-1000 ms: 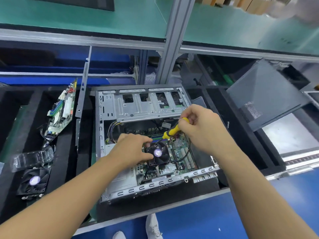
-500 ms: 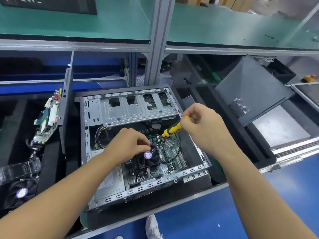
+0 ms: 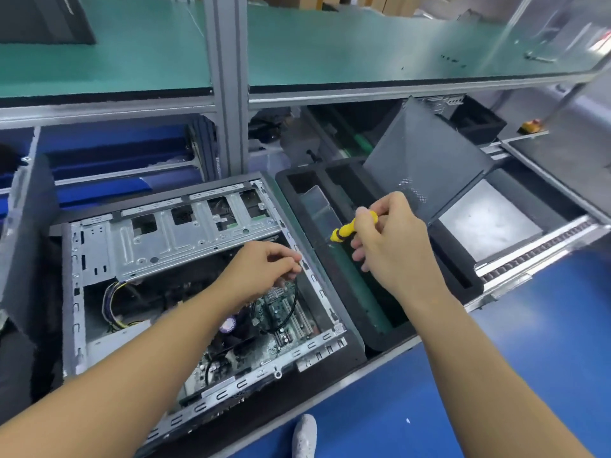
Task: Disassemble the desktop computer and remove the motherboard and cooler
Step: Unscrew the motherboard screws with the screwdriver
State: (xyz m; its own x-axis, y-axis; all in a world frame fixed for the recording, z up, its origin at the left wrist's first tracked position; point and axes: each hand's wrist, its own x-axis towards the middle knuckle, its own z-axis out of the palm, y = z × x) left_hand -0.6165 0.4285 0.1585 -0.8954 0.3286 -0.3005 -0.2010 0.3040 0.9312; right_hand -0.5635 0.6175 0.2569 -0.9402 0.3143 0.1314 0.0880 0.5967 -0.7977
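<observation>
Gripping screwdriver (image 3: 347, 229) in right hand (image 3: 393, 249), pinching left hand (image 3: 261, 269) fingers (image 3: 292, 259) on perhaps a screw; still to lift out: motherboard (image 3: 281, 305), cooler (image 3: 228, 324).

Bench (image 3: 393, 357) bears foam tray (image 3: 353, 353) holding the computer case (image 3: 198, 233).

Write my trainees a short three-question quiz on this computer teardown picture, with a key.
1. True or false: the motherboard sits inside the computer case.
2. What does the right hand grip? A) pliers B) a yellow screwdriver C) a cable
3. Fill in: the ___ hand hovers over the open case.
Key: 1 true; 2 B; 3 the left hand.
</observation>
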